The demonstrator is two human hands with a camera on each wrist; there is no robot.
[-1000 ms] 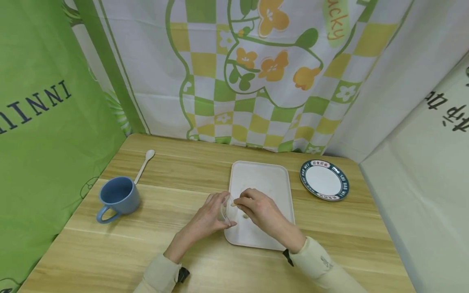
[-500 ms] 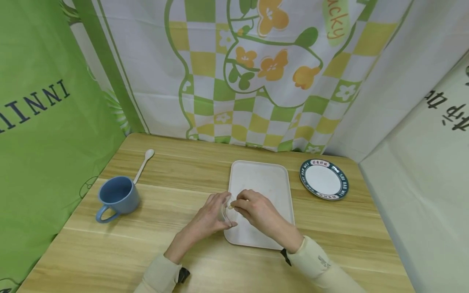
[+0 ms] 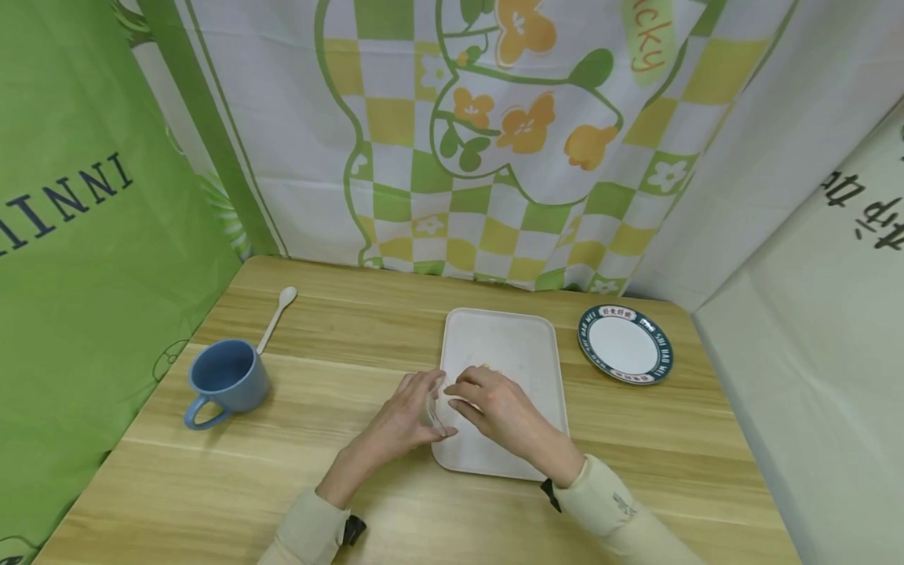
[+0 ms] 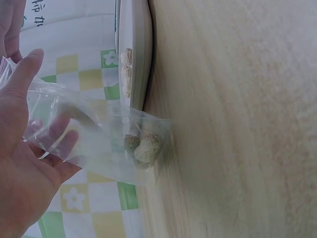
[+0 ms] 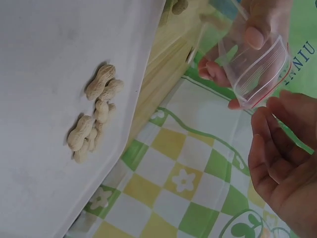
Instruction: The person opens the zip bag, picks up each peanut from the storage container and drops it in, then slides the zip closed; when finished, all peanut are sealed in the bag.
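My left hand (image 3: 399,416) holds a clear zip bag (image 5: 260,74) with a red strip along its mouth, thumb on one side and fingers on the other. The bag hangs with a pale peanut (image 4: 147,148) and a darker brown piece (image 4: 132,143) at its bottom. My right hand (image 3: 504,412) is right at the bag's mouth, over the tray, its fingers (image 5: 265,129) loosely bent and nothing seen between them. Several unshelled peanuts (image 5: 101,82) lie in a cluster on the white tray (image 3: 504,333); in the head view the right hand mostly hides them.
A blue mug (image 3: 229,378) stands at the left of the wooden table (image 3: 353,329), with a white spoon (image 3: 277,320) behind it. Right of the tray lies a plate with a dark green rim (image 3: 662,353). Printed cloths (image 3: 494,243) enclose the table's back and sides.
The peanut that my right fingers pinched and brought to the bag's mouth is out of them, and those fingers have parted slightly. My left hand stays in place with the bag.
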